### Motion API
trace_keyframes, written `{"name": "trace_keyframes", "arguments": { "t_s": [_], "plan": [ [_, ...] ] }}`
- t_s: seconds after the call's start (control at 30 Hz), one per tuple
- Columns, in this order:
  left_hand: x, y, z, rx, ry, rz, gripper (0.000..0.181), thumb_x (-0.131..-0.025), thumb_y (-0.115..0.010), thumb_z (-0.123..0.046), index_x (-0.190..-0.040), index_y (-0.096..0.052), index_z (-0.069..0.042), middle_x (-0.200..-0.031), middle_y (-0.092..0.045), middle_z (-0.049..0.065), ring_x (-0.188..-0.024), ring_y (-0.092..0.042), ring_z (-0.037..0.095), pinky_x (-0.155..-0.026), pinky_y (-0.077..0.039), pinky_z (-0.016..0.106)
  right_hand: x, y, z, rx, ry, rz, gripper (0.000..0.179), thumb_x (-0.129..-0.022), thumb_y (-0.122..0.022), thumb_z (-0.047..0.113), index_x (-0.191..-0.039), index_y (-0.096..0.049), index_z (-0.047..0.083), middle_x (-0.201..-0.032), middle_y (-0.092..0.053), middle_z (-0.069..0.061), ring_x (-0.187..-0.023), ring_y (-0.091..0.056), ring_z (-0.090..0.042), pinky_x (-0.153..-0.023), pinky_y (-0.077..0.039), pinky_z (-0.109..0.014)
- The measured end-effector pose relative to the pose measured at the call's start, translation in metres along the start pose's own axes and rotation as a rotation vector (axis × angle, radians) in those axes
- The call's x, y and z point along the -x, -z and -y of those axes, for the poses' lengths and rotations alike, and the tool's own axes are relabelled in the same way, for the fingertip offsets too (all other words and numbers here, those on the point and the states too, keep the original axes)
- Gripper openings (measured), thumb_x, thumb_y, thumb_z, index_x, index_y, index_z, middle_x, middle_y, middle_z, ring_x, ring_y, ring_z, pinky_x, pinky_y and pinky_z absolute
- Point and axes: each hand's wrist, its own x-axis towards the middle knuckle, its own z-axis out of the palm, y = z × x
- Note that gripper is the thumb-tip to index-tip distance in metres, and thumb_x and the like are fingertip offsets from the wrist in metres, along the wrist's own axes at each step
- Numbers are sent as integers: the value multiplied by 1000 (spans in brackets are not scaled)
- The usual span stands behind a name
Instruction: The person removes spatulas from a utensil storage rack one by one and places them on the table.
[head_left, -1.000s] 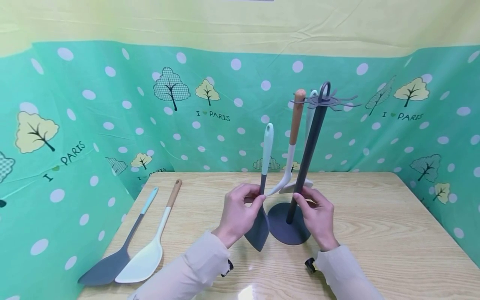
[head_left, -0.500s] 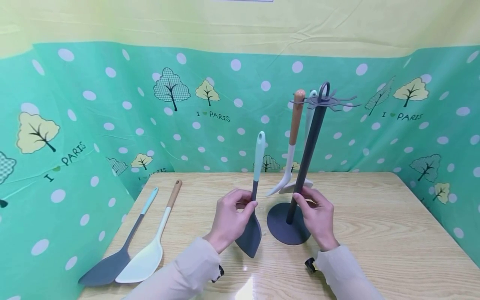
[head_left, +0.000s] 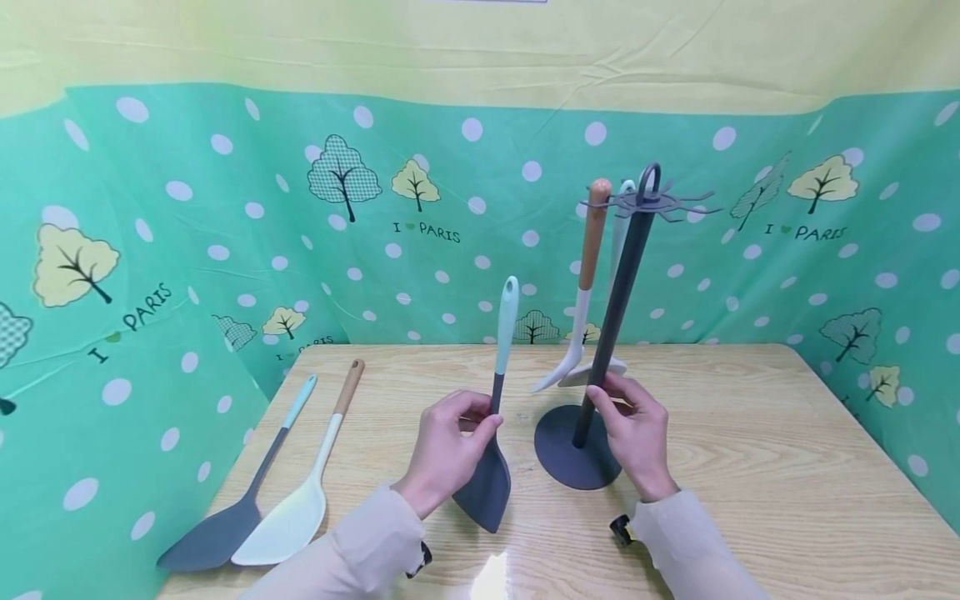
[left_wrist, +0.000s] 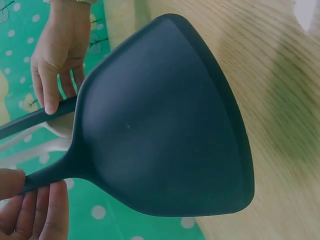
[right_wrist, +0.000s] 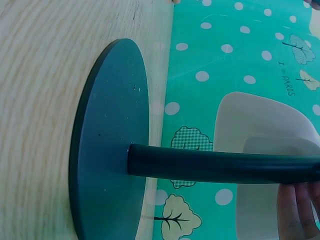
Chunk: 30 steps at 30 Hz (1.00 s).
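My left hand (head_left: 442, 446) pinches the lower shaft of a turner (head_left: 487, 492) with a mint handle and dark grey blade. The turner stands nearly upright, handle up, left of a dark utensil stand (head_left: 618, 292). Its broad blade (left_wrist: 165, 120) fills much of the left wrist view. With thumb and fingers, my right hand (head_left: 637, 429) grips the stand's post low down, above the round base (right_wrist: 110, 150). From the hook ring (head_left: 652, 202) hang a brown-handled white utensil (head_left: 588, 250) and a mint-handled one (head_left: 622, 225), the latter partly hidden behind the post.
On the wooden table's left side lie a dark turner (head_left: 217, 533) with a mint handle and a white turner (head_left: 288, 525) with a brown handle, side by side. A green dotted cloth (head_left: 450, 208) hangs behind and along both sides of the table.
My left hand has moved left and nearer to me, carrying the turner away from the stand and lower in the view. My right hand and the stand have kept their place.
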Motion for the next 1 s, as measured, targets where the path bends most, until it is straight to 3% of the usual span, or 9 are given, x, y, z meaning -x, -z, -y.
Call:
{"name": "trace_keyframes", "arguments": {
  "t_s": [0.27, 0.63, 1.0],
  "plan": [
    [7, 8, 2, -31, 28, 12, 12, -82, -73, -2, -88, -70, -12, -82, -65, -6, -73, -62, 7, -67, -55, 24, 0, 0, 0, 0, 5, -6, 24, -85, -71, 4, -109, -70, 2, -95, -69, -10, -82, -66, -7, -73, -54, -18],
    [18, 26, 7, -55, 153, 22, 13, -81, -74, -4, -88, -70, -14, -79, -64, -9, -71, -62, 7, -67, -55, 24, 0, 0, 0, 0, 4, -6, 24, -85, -71, 4, -109, -70, 2, -94, -69, -10, -82, -66, -7, -73, -54, -18],
    [24, 43, 13, -117, 217, 32, 11, -81, -74, -5, -87, -70, -12, -78, -64, -6, -72, -62, 10, -66, -55, 22, 1, 0, 0, 0, -26, -1, 23, -85, -71, 5, -108, -70, 3, -94, -69, -10, -82, -65, -11, -74, -54, -19]
  ]
}}
